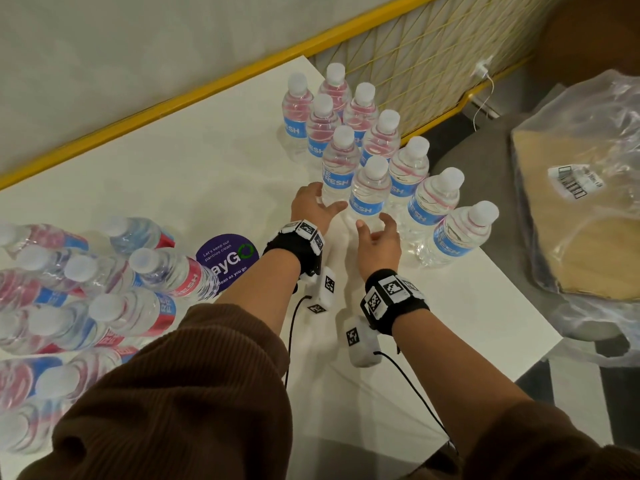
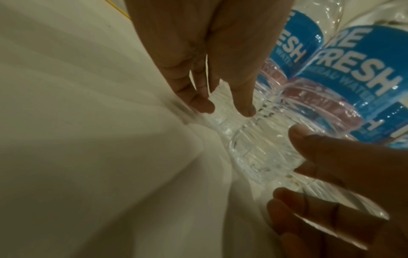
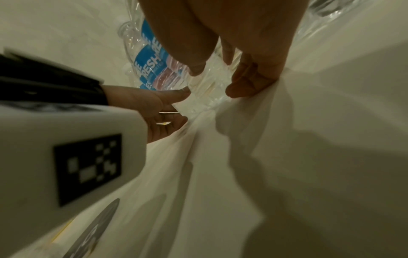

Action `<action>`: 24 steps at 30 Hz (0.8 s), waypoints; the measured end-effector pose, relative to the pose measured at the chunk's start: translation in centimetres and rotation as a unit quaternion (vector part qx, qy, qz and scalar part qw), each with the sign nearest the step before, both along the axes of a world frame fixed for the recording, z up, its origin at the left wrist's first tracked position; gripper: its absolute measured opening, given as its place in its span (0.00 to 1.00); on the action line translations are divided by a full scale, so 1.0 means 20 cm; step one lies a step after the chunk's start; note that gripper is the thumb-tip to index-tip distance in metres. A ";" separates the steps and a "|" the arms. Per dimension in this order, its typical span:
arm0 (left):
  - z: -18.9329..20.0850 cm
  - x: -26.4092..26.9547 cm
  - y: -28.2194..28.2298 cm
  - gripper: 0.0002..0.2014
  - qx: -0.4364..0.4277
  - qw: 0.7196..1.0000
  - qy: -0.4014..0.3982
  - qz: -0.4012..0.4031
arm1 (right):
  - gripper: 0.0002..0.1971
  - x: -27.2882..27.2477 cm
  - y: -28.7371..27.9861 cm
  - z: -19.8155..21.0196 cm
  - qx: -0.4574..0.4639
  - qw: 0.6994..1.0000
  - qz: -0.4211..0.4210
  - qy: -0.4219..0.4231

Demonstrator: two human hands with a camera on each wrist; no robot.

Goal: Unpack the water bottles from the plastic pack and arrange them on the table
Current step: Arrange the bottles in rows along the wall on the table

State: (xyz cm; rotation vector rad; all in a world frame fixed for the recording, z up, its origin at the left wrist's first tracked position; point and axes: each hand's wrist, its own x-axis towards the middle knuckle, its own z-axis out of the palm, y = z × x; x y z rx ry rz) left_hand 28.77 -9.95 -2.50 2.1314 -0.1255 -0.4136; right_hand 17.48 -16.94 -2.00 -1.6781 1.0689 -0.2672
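Several clear water bottles with blue labels stand in two slanted rows on the white table point(image 1: 207, 174). My left hand point(image 1: 327, 199) point(image 2: 228, 110) sits low beside the base of one standing bottle point(image 1: 337, 168), fingers and thumb spread apart. My right hand point(image 1: 372, 221) point(image 3: 217, 80) is just in front of the nearest bottle point(image 1: 369, 192), also spread, holding nothing. Whether either hand touches a bottle I cannot tell. The plastic pack point(image 1: 69, 306), with several bottles lying in it, is at the left near my left elbow.
A purple round sticker point(image 1: 227, 261) lies on the table by the pack. A yellow rail point(image 1: 207, 95) and a mesh fence point(image 1: 433, 64) run behind the table. Off the right edge lies a clear plastic bag point(image 1: 588, 202) with cardboard inside.
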 end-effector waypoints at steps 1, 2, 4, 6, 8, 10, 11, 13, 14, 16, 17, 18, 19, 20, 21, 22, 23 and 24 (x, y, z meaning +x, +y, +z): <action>0.00 0.00 0.00 0.25 0.003 1.000 0.005 0.002 | 0.27 0.00 0.00 0.00 0.001 1.000 -0.005 0.005; -0.01 0.01 -0.01 0.25 0.004 1.000 0.012 0.004 | 0.27 0.01 0.00 0.00 0.002 1.000 -0.009 0.008; -0.02 0.01 -0.01 0.27 0.006 1.000 0.021 0.009 | 0.28 0.01 0.01 0.01 0.011 1.000 -0.009 0.013; -0.02 0.00 -0.01 0.28 0.003 1.000 0.022 0.014 | 0.30 0.01 0.01 0.03 0.026 0.999 -0.007 0.017; -0.02 0.00 -0.01 0.28 -0.002 1.000 0.025 0.018 | 0.34 0.01 0.01 0.05 0.042 0.999 -0.012 0.020; -0.01 0.00 -0.01 0.27 -0.011 0.999 0.025 0.019 | 0.33 0.02 0.02 0.07 0.048 0.999 -0.018 0.016; -0.01 0.00 -0.01 0.27 -0.015 0.999 0.025 0.018 | 0.32 0.02 0.02 0.07 0.049 0.998 -0.022 0.016; -0.01 0.00 -0.01 0.26 -0.015 1.000 0.024 0.010 | 0.30 0.02 0.02 0.08 0.049 0.998 -0.029 0.016; -0.01 0.01 -0.01 0.25 -0.012 1.000 0.023 0.003 | 0.30 0.02 0.02 0.09 0.050 0.998 -0.032 0.018; -0.01 0.02 -0.02 0.25 0.003 1.000 0.022 -0.013 | 0.30 0.03 0.03 0.10 0.057 0.998 -0.036 0.020; -0.01 0.02 -0.02 0.26 0.013 0.999 0.021 -0.021 | 0.31 0.03 0.04 0.10 0.063 0.997 -0.037 0.021; -0.01 0.03 -0.03 0.27 0.022 0.999 0.019 -0.028 | 0.32 0.04 0.04 0.11 0.067 0.997 -0.035 0.022; -0.01 0.03 -0.03 0.27 0.029 0.999 0.017 -0.033 | 0.33 0.04 0.04 0.11 0.069 0.997 -0.029 0.024; -0.01 0.03 -0.03 0.27 0.032 0.999 0.016 -0.034 | 0.34 0.04 0.04 0.11 0.068 0.997 -0.021 0.026; -0.01 0.03 -0.03 0.27 0.031 0.999 0.017 -0.033 | 0.35 0.03 0.04 0.11 0.065 0.997 -0.013 0.027; -0.01 0.02 -0.03 0.29 0.024 0.999 0.020 -0.027 | 0.35 0.03 0.04 0.12 0.061 0.998 -0.008 0.027; 0.00 0.02 -0.03 0.30 0.014 0.999 0.026 -0.019 | 0.34 0.03 0.04 0.12 0.057 0.998 -0.007 0.027; 0.00 0.02 -0.03 0.31 0.006 0.999 0.030 -0.011 | 0.33 0.02 0.04 0.12 0.055 0.998 -0.008 0.027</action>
